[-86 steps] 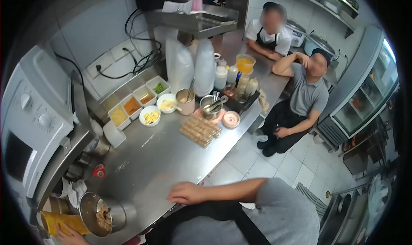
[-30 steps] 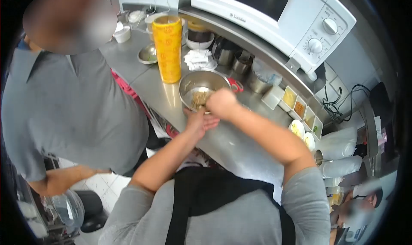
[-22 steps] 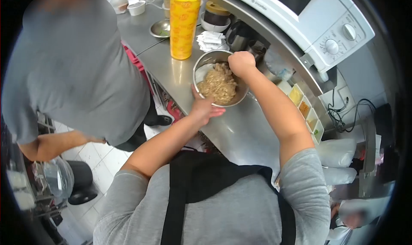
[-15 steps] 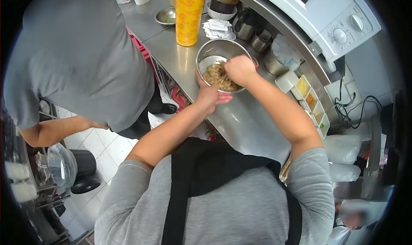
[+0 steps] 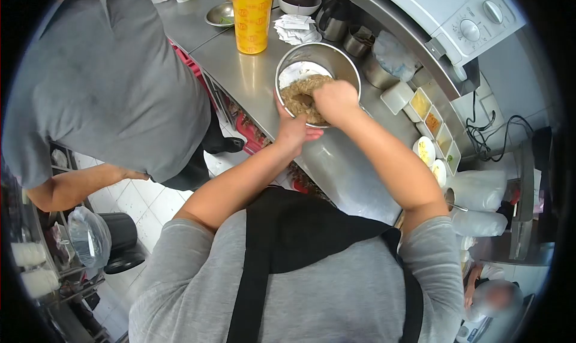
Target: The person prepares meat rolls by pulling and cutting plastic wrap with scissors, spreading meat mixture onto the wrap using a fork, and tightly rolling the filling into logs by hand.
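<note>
A round metal pot (image 5: 341, 57) stands on the steel counter, tilted a little towards me, with a brown, minced-looking mixture (image 5: 294, 96) in its near half. My left hand (image 5: 292, 131) is at the pot's near left rim, thumb up along the outside and the other fingers stretched out under it. Over the mixture, inside the rim, my right hand (image 5: 336, 103) is closed in a fist; what it grips, if anything, is hidden. A tall yellow patterned roll (image 5: 251, 19) stands upright behind the pot on the left.
A person in grey (image 5: 120, 97) stands close on my left. White packets (image 5: 297, 28), a metal jug (image 5: 333, 20) and a bagged pot (image 5: 381, 70) stand behind. Seasoning trays (image 5: 432, 123) and bowls (image 5: 423, 151) line the right, below the microwave (image 5: 468, 25). Another person (image 5: 495, 298) is far right.
The view has swung from the long counter to the pot. My left hand has left the yellow roll for the pot's rim; my right hand has moved from the counter edge into the pot.
</note>
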A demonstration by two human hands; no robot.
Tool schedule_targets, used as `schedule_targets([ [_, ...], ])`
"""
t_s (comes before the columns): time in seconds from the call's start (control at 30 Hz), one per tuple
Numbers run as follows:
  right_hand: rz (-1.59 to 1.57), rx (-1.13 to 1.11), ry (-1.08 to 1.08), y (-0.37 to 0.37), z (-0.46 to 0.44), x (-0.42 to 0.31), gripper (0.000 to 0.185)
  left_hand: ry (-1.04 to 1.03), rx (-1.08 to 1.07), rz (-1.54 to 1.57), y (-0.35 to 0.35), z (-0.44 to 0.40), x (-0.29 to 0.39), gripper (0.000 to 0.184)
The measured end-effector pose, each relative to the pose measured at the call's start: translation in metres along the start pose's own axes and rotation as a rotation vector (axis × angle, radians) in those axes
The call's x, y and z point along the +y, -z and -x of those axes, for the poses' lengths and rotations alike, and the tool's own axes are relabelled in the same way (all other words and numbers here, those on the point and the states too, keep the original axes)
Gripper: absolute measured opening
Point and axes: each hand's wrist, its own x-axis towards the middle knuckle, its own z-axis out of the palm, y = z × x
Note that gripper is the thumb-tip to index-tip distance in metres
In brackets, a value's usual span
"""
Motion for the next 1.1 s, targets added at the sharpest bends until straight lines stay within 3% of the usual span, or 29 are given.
schedule_targets([
  [0.13,0.053,0.099,-0.073,0.048,-0.008,0.024,0.019,-0.042,0.024,-0.007,0.005,-0.005,0.002,0.077],
  [0.2,0.094,0.044,-0.157,0.068,-0.014,0.040,0.016,-0.049,0.026,0.001,0.005,-0.005,-0.001,0.075],
  [0.4,0.014,0.017,0.129,0.011,-0.012,-0.030,0.018,-0.049,0.017,0.073,0.007,-0.012,0.002,0.077],
  [0.43,0.014,-0.082,0.133,0.013,-0.009,-0.032,0.018,-0.057,0.022,0.124,0.006,-0.016,0.002,0.082],
  [0.53,-0.036,-0.014,-0.054,0.031,-0.001,-0.010,0.019,-0.006,0.009,0.116,0.012,-0.020,0.010,0.088],
  [0.67,-0.015,0.007,-0.122,0.037,-0.012,0.017,0.019,-0.036,-0.016,0.114,0.013,-0.015,0.013,0.089],
  [0.8,0.016,-0.078,0.104,0.014,-0.006,-0.039,0.019,-0.056,-0.045,0.078,0.015,-0.010,0.006,0.081],
  [0.9,-0.072,-0.065,-0.057,0.043,0.005,-0.011,0.019,-0.072,-0.042,0.047,0.019,-0.001,0.004,0.076],
  [1.1,-0.044,0.035,-0.003,0.020,-0.017,-0.025,0.020,-0.158,-0.100,-0.008,0.029,-0.001,-0.013,0.074],
])
